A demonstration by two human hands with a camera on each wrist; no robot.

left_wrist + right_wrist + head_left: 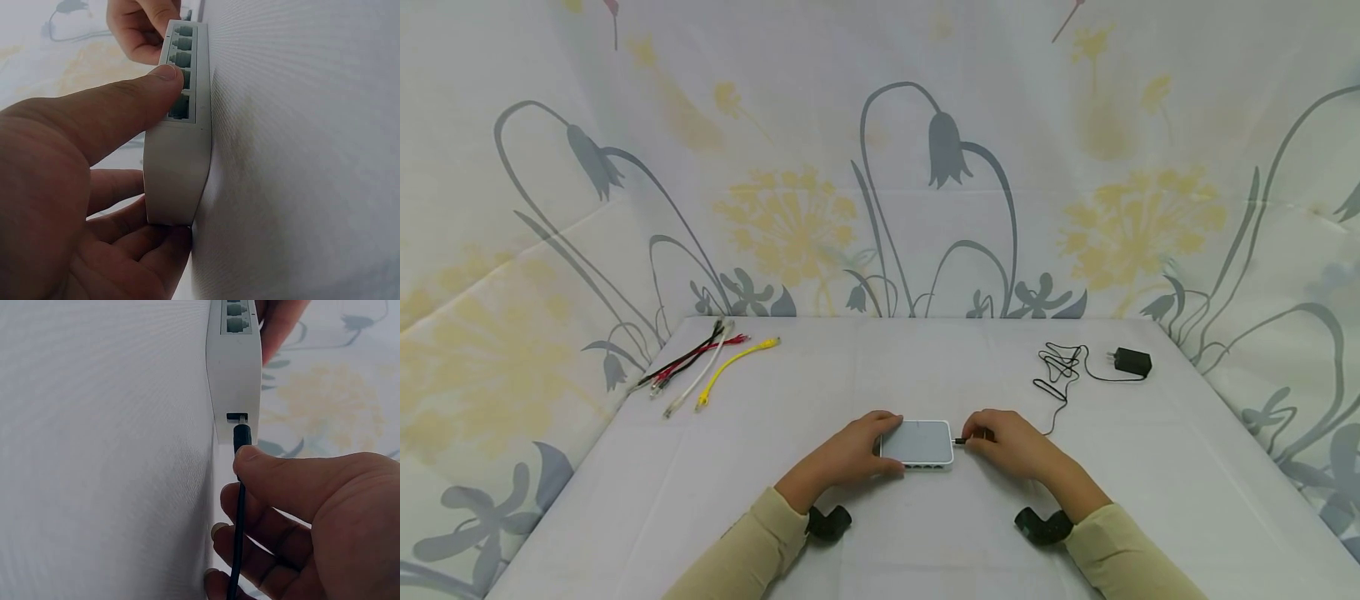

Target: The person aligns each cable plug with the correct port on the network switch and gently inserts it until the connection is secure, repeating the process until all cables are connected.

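A white network switch (917, 443) with a grey top lies flat on the table, its row of ports (182, 59) facing the person. My left hand (859, 450) grips its left end, the thumb over the port side and the fingers around the far side. At the opposite end, my right hand (1011, 442) pinches the black power plug (242, 434) between thumb and index finger. The plug's metal tip stands at the mouth of the small power socket (236, 417); how deep it sits I cannot tell. Its black cord (237, 544) trails past the curled fingers.
At the back right lies a black power adapter (1132, 362) with its thin cord (1060, 367) in loose loops. Several network cables, black, red and white, lie at the back left beside a yellow cable (730, 364). A flower-printed curtain (820, 167) hangs behind the table.
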